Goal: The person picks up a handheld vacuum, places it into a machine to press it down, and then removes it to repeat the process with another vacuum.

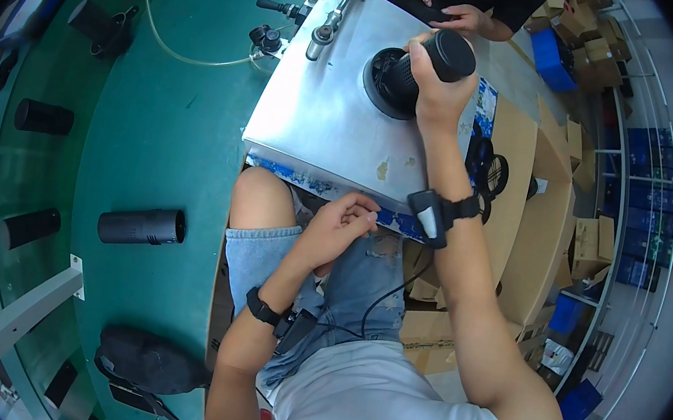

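My right hand point(443, 93) is closed round a black cylinder point(452, 56) with a smooth round end and a perforated side. The cylinder leans over a round black fixture point(373, 86) on top of a bare metal box point(326, 118); whether its lower end sits inside the fixture is hidden. My left hand point(340, 225) is held above my lap, just in front of the box's near edge. Its fingers are loosely curled, and nothing shows in them.
A lever fixture point(334, 23) and clear air hose point(164, 45) are at the box's far left. Black cylinders point(141, 226) lie on the green table point(169, 291), with a black bag point(149, 360). Cardboard point(538, 225) stands right. Another person's hands point(458, 16) are beyond the box.
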Demonstrator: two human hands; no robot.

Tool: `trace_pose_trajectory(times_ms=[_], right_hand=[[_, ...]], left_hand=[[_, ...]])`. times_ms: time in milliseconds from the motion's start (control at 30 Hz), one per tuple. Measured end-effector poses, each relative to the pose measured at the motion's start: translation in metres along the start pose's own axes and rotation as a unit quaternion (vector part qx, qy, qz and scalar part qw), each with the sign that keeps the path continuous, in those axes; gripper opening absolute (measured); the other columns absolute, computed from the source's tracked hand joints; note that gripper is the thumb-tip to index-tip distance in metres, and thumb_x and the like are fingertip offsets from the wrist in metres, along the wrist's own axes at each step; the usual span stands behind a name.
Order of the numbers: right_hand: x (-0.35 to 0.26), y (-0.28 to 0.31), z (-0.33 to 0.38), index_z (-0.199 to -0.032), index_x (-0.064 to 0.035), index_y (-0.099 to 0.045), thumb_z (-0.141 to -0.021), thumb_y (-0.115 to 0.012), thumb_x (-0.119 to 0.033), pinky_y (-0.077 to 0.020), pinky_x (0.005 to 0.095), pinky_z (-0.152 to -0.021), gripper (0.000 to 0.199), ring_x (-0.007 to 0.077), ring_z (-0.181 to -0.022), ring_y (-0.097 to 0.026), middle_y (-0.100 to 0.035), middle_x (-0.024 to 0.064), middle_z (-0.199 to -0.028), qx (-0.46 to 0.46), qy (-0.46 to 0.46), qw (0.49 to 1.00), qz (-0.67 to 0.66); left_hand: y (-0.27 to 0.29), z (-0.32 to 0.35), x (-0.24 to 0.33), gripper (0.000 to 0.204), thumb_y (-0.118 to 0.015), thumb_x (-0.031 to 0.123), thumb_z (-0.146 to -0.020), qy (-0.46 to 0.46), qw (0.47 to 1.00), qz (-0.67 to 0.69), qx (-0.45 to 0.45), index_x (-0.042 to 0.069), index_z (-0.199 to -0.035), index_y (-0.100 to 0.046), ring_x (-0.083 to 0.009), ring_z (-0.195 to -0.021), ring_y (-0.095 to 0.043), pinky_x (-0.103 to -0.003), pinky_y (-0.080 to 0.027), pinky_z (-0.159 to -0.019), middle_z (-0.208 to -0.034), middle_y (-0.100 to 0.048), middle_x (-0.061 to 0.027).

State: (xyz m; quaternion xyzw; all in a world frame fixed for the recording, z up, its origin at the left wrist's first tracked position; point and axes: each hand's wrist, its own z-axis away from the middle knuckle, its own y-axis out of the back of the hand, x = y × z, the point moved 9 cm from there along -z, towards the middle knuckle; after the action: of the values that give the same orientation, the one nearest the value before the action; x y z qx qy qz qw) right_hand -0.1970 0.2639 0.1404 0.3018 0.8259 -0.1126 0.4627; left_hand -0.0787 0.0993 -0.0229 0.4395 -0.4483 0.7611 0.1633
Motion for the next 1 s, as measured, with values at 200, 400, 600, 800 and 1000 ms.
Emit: trace_pose_trajectory(times_ms=[200,400,600,800,1000], right_hand=[[-0.008,-0.002,-0.001,-0.094,-0.0017,-0.058,-0.079,-0.07,-0.009,-0.0486,0.0257,-0.079,0.021,0.011,-0.08,-0.061,-0.065,0.0056,-0.087,0.021,0.02,0.998,0.05],[0.013,-0.012,-0.016,-0.106,-0.0032,-0.053,-0.074,-0.07,-0.005,-0.0499,0.0324,-0.084,0.036,0.0171,-0.087,-0.062,-0.065,0.0094,-0.091,-0.216,-0.011,0.963,-0.159],[0.017,-0.008,-0.014,-0.11,-0.0039,-0.049,-0.076,-0.067,-0.013,-0.0477,0.0376,-0.089,0.039,0.0224,-0.091,-0.059,-0.059,0.0113,-0.094,-0.221,-0.009,0.967,-0.125],[0.01,-0.024,-0.012,-0.11,-0.0039,-0.048,-0.076,-0.067,-0.013,-0.0469,0.0373,-0.09,0.04,0.022,-0.092,-0.058,-0.059,0.0118,-0.094,-0.223,-0.01,0.968,-0.119],[0.005,-0.004,-0.017,-0.108,-0.003,-0.051,-0.076,-0.068,-0.011,-0.0477,0.0354,-0.087,0.037,0.0198,-0.092,-0.059,-0.06,0.0103,-0.093,-0.205,-0.021,0.972,-0.117]], left_hand=[[0.002,0.004,-0.002,0.025,-0.055,0.014,-0.096,0.014,0.999,-0.041,0.001,-0.002,-0.115,-0.056,-0.0116,-0.088,-0.06,-0.025,-0.049,-0.081,-0.094,-0.063,-0.0067],[-0.002,0.019,0.025,0.022,-0.06,0.012,-0.091,-0.02,1.0,0.015,-0.012,-0.001,-0.109,-0.059,-0.0073,-0.081,-0.06,-0.022,-0.048,-0.071,-0.09,-0.064,-0.0052],[0.075,0.039,0.209,0.023,-0.059,0.02,-0.09,-0.284,0.945,-0.088,0.139,-0.002,-0.096,-0.063,-0.0132,-0.077,-0.063,-0.027,-0.049,-0.068,-0.079,-0.063,-0.006],[0.201,-0.122,0.278,0.044,-0.047,0.036,-0.094,-0.221,0.645,-0.682,0.266,0.001,-0.117,-0.062,-0.0329,-0.107,-0.061,-0.036,-0.045,-0.094,-0.113,-0.065,-0.0194],[0.212,-0.162,0.253,0.045,-0.045,0.038,-0.093,0.021,0.657,-0.696,0.288,0.006,-0.118,-0.064,-0.0376,-0.11,-0.059,-0.042,-0.044,-0.097,-0.116,-0.064,-0.0199]])
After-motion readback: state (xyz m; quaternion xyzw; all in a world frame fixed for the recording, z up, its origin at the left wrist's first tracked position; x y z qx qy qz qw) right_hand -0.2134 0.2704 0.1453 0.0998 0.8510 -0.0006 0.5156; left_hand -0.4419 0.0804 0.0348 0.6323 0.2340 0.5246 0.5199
